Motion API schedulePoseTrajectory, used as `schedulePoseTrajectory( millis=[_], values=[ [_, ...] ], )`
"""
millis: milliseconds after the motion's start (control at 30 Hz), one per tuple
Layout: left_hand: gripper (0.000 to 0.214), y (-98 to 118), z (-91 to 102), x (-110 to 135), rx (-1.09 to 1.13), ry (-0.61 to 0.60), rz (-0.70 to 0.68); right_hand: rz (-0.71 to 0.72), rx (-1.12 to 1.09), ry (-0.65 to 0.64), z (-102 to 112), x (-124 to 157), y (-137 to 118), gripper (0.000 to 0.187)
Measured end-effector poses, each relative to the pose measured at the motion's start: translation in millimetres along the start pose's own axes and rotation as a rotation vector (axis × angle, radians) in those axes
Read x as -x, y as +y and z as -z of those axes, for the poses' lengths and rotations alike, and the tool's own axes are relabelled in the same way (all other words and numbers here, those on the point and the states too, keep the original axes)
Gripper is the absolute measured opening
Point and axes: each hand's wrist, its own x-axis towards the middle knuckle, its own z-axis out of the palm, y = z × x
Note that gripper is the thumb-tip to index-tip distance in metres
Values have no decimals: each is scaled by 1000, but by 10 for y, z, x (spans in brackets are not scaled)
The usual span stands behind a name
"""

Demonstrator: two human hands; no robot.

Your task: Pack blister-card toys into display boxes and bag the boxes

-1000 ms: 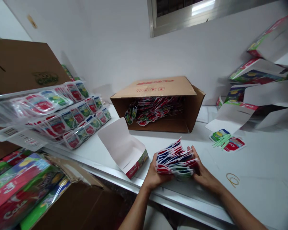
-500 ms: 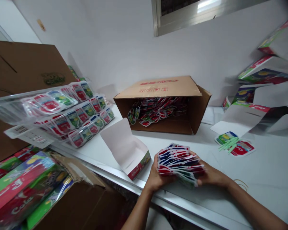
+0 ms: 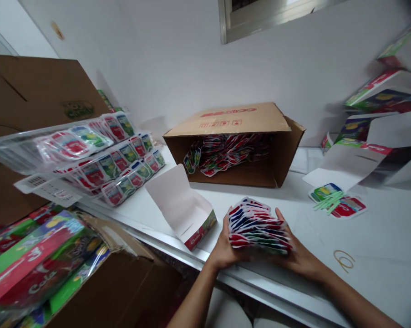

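Between my two hands is a thick stack of flat, shaped packets [image 3: 256,228], edges toward me, in red, blue, green and white. My left hand [image 3: 225,246] grips the stack's left side, and my right hand [image 3: 296,253] closes on its right side; some fingers are hidden beneath. Just left of the stack, a small open carton [image 3: 200,228] with a white inside and a "Cola" front stands on the white table, its lid raised. Behind, a brown cardboard box [image 3: 225,177] lies on its side with many similar packets [image 3: 229,152] inside.
Clear trays of packets [image 3: 123,159] are stacked at left. Below them, an open carton [image 3: 99,278] holds printed boxes [image 3: 38,269]. At right are loose packets with green strips [image 3: 330,200], rubber bands [image 3: 344,260] and piled open display boxes [image 3: 355,159].
The stack's loose lower right packets now line up more evenly with the rest. My right hand has shifted around that side, with its thumb raised.
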Motion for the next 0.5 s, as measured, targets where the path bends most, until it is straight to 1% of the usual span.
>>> schedulePoseTrajectory(
  millis=[67,100,200,233,267,333,367,433,500],
  values=[
    [130,10,49,1,-20,-51,20,53,18,-36,72,-73,28,109],
    [126,11,62,-5,-29,-52,22,85,34,-48,102,-105,36,104],
    [107,6,65,-26,-45,-12,5,161,57,-53,139,-172,48,82],
    [107,8,61,-26,-50,0,2,172,54,-47,137,-184,54,78],
    [112,13,58,-20,-59,1,3,174,51,-39,134,-192,61,76],
    [123,32,53,7,-93,-30,5,166,40,-34,126,-205,81,77],
    [125,43,50,24,-114,-51,3,158,32,-36,125,-212,90,81],
    [116,62,40,50,-150,-54,-18,149,12,-36,127,-232,103,89],
    [103,68,26,58,-154,-10,-50,147,-20,-31,134,-259,110,93]
  ],
)
